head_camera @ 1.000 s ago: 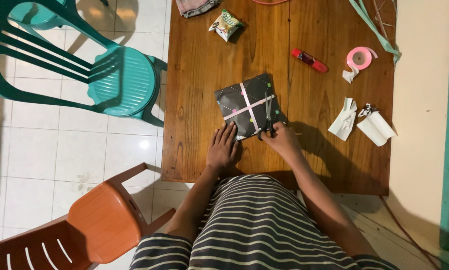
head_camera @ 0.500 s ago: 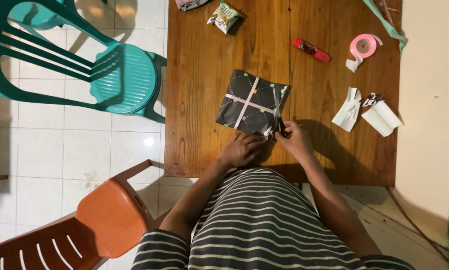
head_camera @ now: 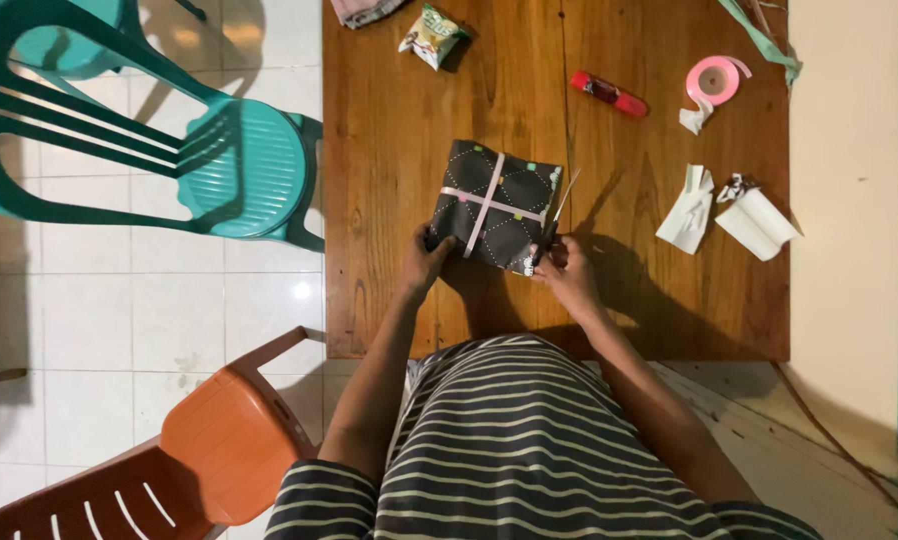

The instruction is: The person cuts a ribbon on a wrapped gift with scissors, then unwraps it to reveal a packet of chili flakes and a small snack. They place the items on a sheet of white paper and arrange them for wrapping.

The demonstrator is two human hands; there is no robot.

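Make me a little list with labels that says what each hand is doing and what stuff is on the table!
Left hand: grips the near left corner of the wrapped gift.
Right hand: holds scissors at the gift's right edge, blades pointing away.
Gift: dark dotted paper, crossed with pink ribbon.
Table: brown wood.
Also on table: red glue stick, pink ribbon roll, white paper scraps, snack packet.
Nearby: teal chair, orange chair.

A brown wooden table (head_camera: 389,150) carries a black wrapped parcel crossed with pale pink ribbon (head_camera: 494,205) near its middle. Far left lies a small snack packet (head_camera: 429,35); far right, a red tube (head_camera: 609,94) and a pink ribbon roll (head_camera: 714,82). White folded paper pieces (head_camera: 734,212) lie right.
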